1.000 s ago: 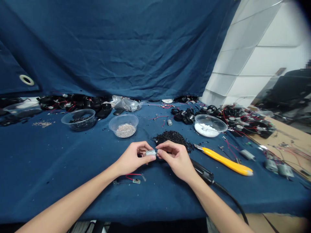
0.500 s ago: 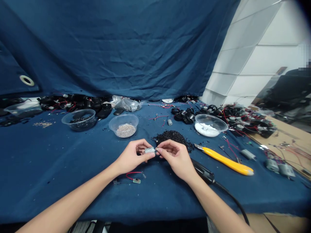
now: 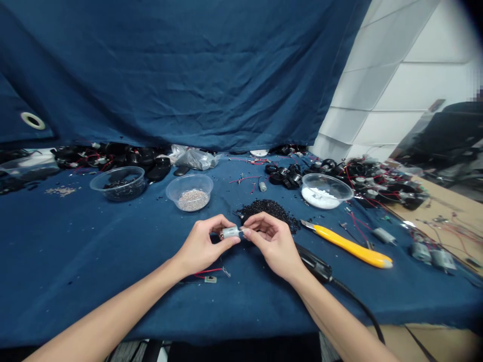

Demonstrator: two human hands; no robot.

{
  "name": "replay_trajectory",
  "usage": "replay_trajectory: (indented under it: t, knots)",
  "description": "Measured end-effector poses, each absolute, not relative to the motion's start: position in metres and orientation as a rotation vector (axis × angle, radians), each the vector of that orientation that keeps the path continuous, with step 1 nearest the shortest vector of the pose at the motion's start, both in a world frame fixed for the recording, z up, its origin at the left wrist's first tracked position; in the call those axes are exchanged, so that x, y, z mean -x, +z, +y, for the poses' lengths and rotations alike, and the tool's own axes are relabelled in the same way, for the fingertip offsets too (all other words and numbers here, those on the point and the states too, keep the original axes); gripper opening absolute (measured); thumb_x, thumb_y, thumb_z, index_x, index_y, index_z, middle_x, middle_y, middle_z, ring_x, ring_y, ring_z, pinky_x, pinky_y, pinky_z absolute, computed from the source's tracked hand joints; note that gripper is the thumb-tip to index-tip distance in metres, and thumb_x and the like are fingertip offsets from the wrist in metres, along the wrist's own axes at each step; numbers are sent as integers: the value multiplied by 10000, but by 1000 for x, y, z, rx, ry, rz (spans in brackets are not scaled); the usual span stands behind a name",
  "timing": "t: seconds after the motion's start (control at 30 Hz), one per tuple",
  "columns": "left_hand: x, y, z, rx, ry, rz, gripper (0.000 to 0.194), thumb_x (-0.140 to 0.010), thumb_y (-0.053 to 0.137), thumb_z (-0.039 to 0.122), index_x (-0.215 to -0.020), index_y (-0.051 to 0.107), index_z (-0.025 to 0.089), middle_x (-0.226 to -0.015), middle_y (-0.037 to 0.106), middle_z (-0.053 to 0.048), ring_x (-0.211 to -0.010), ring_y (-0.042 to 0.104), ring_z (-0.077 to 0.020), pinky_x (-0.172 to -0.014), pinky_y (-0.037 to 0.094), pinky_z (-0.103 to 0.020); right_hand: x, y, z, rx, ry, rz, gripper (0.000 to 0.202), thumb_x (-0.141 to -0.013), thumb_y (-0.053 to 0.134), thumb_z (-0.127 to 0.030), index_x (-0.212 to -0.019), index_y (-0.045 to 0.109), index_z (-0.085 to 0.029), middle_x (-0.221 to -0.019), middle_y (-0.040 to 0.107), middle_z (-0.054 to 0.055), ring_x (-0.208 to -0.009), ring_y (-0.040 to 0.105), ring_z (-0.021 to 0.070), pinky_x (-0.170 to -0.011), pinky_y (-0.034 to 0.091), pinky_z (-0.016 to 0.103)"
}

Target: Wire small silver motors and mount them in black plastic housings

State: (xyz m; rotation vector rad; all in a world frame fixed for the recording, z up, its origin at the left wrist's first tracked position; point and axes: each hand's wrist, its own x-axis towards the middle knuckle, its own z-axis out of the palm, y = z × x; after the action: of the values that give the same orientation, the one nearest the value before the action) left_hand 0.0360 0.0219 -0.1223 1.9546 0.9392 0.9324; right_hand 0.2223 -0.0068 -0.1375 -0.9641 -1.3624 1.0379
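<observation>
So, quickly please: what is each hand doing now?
Left hand: closed on the small motor.
Right hand: fingers pinch the motor's end.

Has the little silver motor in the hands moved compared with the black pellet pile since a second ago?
Cannot tell: the motor sits just below and left of the pellet pile, about as before; the small shift matches the camera's own movement.

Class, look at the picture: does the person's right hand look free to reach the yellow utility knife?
Probably not at once: the right hand pinches one end of the small motor with the left hand. Nothing lies between it and the yellow utility knife.
</observation>
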Motion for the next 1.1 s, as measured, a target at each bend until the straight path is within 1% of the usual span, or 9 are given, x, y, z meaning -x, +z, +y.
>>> replay_trajectory:
  t: [0.2,0.37,0.57,0.7,0.8,0.97,1.1]
  knots:
    - [-39,-126,18,-2027,1041,922,168,-835,704,297,-882,650,145,-817,705,-31,-732,637,-163,-698,486,-272,-221,-138,-8,917,1014,-1333,119,-813,711,-251,-878,651,-172,-819,654,-11,-739,616,49,-705,512,117]
    - [-45,-131,17,-2057,1119,911,187,-838,708,308,-889,646,139,-805,706,-34,-722,651,-163,-680,493,-263,-222,-137,-8,904,979,-1315,86,-809,708,-221,-868,677,-167,-842,679,2,-762,643,61,-713,530,121]
    - [-45,-130,16,-2103,1158,891,155,-825,723,271,-891,649,152,-806,721,-20,-703,667,-148,-660,508,-239,-224,-135,-10,918,1032,-1281,203,-806,740,-254,-974,690,-151,-835,714,26,-710,686,74,-687,571,131]
    - [-39,-126,18,-2165,1165,887,161,-807,745,266,-893,668,153,-812,730,-16,-706,668,-141,-673,506,-232,-225,-132,-13,936,1068,-1235,246,-774,783,-271,-953,675,-142,-809,727,37,-707,712,92,-680,590,124]
    - [-35,-125,19,-2227,1162,875,179,-799,755,272,-910,682,152,-814,733,-11,-708,664,-133,-679,500,-222,-224,-132,-15,964,1034,-1265,230,-793,771,-282,-958,668,-159,-838,730,35,-744,720,104,-682,600,132]
    - [-33,-123,19,-2331,1153,867,184,-806,750,264,-912,681,131,-801,728,-13,-687,654,-119,-662,485,-203,-225,-135,-16,1024,936,-1365,176,-828,734,-289,-946,679,-171,-848,715,24,-735,706,106,-621,599,141]
    - [-29,-119,21,-2405,1071,828,168,-807,747,236,-917,682,127,-776,718,3,-650,633,-101,-641,474,-187,-226,-137,-17,1046,841,-1457,145,-819,735,-241,-931,680,-168,-846,711,18,-760,699,88,-656,570,105]
